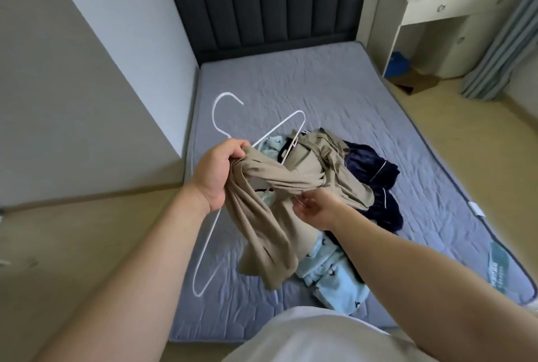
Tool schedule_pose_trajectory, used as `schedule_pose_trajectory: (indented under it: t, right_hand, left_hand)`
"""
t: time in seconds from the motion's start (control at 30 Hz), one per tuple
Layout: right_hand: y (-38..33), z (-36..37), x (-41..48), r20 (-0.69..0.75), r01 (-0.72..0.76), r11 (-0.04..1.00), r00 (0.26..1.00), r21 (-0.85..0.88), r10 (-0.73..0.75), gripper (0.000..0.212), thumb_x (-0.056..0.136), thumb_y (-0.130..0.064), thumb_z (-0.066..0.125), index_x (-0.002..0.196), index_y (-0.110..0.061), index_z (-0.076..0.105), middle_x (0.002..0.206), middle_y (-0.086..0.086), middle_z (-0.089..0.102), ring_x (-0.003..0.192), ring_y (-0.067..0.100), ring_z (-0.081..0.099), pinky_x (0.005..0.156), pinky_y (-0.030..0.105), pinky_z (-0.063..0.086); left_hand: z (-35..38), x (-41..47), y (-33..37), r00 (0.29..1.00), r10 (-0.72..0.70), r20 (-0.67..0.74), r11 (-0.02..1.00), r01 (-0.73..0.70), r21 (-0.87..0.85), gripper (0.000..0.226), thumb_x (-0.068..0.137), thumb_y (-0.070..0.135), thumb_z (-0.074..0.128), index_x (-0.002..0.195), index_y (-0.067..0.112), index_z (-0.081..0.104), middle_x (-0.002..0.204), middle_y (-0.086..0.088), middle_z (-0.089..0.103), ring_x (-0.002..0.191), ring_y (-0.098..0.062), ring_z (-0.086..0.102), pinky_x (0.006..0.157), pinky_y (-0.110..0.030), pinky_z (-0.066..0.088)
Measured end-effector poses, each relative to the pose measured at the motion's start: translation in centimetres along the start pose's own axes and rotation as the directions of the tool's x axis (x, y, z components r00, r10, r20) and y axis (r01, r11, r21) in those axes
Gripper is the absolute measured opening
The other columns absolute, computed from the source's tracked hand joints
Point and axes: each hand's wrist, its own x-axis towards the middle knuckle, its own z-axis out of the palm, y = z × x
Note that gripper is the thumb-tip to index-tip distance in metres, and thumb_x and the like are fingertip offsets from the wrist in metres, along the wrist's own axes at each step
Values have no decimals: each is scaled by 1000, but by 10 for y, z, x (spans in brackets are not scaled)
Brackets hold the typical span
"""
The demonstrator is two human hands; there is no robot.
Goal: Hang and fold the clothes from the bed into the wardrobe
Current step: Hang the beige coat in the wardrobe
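My left hand [217, 171] grips a bunched beige garment [262, 222] together with a white wire hanger [225, 105], held up over the bed. The hanger's hook points up and its lower arm hangs down past my wrist. My right hand [313, 208] pinches the beige cloth and a thin white cord from below. Part of the beige garment still lies on the clothes pile. Under it lie a dark navy garment [369, 169] with white piping and a light blue patterned garment [334, 271] on the grey mattress [305, 85].
A dark padded headboard [267, 3] stands at the bed's far end. A white wall [87, 85] runs along the left. At the right are a white desk unit [422, 12], a cardboard box [416, 82] on the floor and a striped curtain [500, 47].
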Motion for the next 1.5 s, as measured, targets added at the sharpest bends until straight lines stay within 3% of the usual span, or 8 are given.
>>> schedule_pose_trajectory:
  t: [0.1,0.2,0.4,0.6,0.93,1.27,1.37,1.5]
  right_hand:
    - [-15,14,-1,-8,84,996,996,9,-83,21,98,-3,41,83,-9,54,70,4,57,69,18,63,61,34,50]
    - [-28,28,-9,-19,179,984,984,9,-179,20,92,-1,40,80,-10,54,65,8,58,62,23,61,55,34,51]
    - [-41,54,-44,179,352,934,924,-56,-337,20,80,0,44,70,-16,52,66,6,52,57,21,50,59,29,44]
    - [-56,73,-89,355,539,833,809,-125,-469,24,82,-1,44,63,-12,53,64,7,55,61,21,50,62,32,41]
    - [-90,101,-135,558,804,562,562,-194,-611,26,90,4,47,78,-13,62,77,4,62,69,13,54,60,28,33]
    - [-83,139,-159,579,855,508,467,-104,-668,21,93,3,56,84,-10,70,80,3,73,75,11,68,62,17,49]
    - [-78,150,-165,586,859,507,445,-67,-677,21,92,5,57,84,-8,71,84,9,72,76,13,68,59,15,48]
    - [-72,157,-169,611,850,524,444,-56,-655,18,92,3,59,88,-7,72,88,10,74,78,14,71,60,16,50]
  left_hand:
    - [-21,-1,-3,998,-30,-52,999,29,-23,14,65,17,46,53,21,40,53,1,25,36,-11,20,40,-15,17]
    - [-37,2,-16,971,7,-240,989,30,148,20,68,25,58,49,20,57,49,1,46,38,-12,41,42,-19,33]
    - [-77,26,-59,851,193,-489,802,150,578,50,95,50,46,86,10,74,85,-7,73,84,-23,67,82,-35,50]
    - [-79,42,-77,806,307,-506,733,139,665,34,103,27,43,88,27,73,98,-7,71,89,-22,60,72,-28,38]
    - [-24,31,-64,828,384,-408,821,-105,561,45,91,54,59,58,23,60,47,11,48,47,-1,48,56,-29,32]
    - [5,17,-106,933,260,-247,793,-60,607,75,41,97,61,90,42,75,74,8,70,71,0,63,64,-9,44]
    - [17,24,-111,935,231,-271,707,30,707,104,36,92,69,119,29,65,108,10,65,100,-5,63,88,-22,52]
    - [28,33,-108,912,196,-359,628,165,760,89,41,84,71,108,26,67,115,2,61,107,-17,61,96,-34,51]
